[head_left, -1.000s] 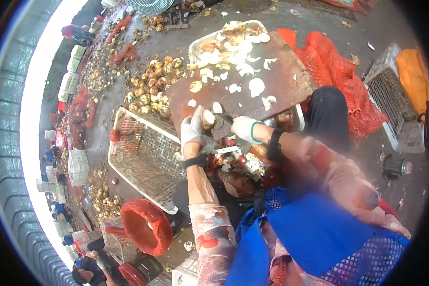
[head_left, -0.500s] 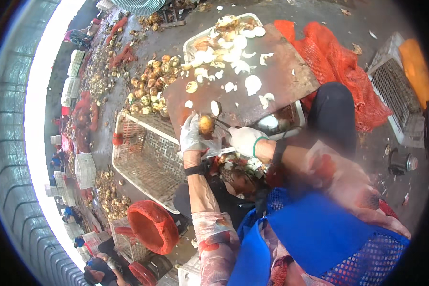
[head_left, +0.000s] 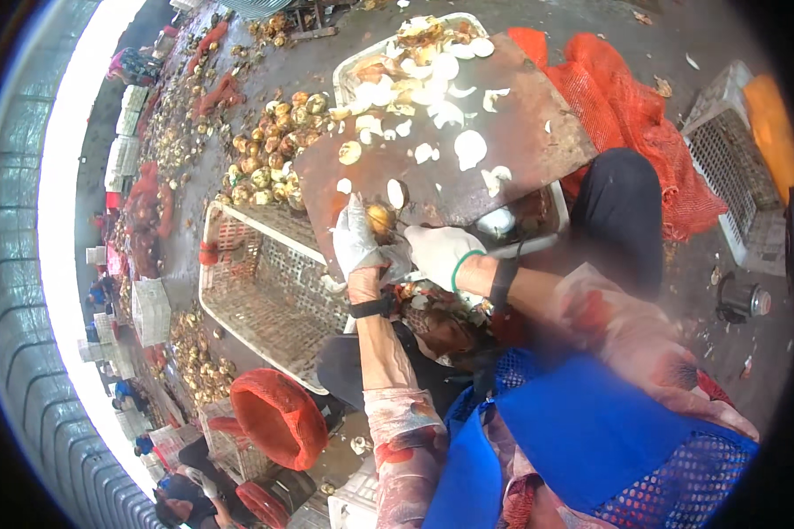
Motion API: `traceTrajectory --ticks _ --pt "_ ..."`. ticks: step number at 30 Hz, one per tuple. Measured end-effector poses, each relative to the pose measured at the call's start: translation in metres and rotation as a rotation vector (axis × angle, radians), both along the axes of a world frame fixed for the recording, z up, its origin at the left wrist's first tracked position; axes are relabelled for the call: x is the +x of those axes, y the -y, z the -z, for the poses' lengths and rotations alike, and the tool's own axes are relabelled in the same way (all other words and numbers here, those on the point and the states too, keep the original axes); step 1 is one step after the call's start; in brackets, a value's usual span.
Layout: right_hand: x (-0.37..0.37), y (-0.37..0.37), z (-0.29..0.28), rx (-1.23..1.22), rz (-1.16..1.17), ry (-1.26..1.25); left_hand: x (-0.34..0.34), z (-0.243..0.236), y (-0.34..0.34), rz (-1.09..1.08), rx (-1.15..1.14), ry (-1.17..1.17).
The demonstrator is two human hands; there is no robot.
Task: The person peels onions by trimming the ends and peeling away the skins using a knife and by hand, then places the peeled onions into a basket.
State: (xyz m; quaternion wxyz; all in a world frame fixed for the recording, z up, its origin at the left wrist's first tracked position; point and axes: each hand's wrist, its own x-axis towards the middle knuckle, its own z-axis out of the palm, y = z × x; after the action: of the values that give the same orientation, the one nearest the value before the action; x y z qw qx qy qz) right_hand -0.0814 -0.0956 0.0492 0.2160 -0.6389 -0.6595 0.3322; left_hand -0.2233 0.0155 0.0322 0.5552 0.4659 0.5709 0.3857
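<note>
My left hand [head_left: 358, 240], in a whitish glove, is closed around a brown-skinned onion [head_left: 379, 219] at the near edge of a worn board [head_left: 522, 141]. Close beside it, my white-gloved right hand [head_left: 441, 256] grips a knife, its thin dark blade largely hidden near the onion. A pale cut piece [head_left: 397, 193] lies just beyond the onion. White onion pieces [head_left: 470, 150] and skins are scattered over the board.
Left of the board stands a white plastic basket [head_left: 265, 231], with a heap of onions [head_left: 278, 145] behind it. Red mesh bags [head_left: 609, 106] lie at the right, near a grey crate [head_left: 728, 145]. A red-covered round seat [head_left: 278, 419] is at lower left; another person [head_left: 194, 494] sits beyond.
My right hand has moved slightly left, closer to the onion, and the blade shows less. The left hand still holds the onion. The whole view has shifted a little.
</note>
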Motion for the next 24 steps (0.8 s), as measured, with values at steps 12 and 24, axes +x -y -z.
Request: traceTrajectory --ticks 12,24 --pt "0.013 -0.047 -0.003 -0.088 0.022 0.024 0.014 0.009 -0.012 0.100 0.125 -0.283" --pt "0.027 -0.037 0.019 0.092 -0.530 0.433 -0.027 0.015 -0.001 0.105 0.144 -0.272"
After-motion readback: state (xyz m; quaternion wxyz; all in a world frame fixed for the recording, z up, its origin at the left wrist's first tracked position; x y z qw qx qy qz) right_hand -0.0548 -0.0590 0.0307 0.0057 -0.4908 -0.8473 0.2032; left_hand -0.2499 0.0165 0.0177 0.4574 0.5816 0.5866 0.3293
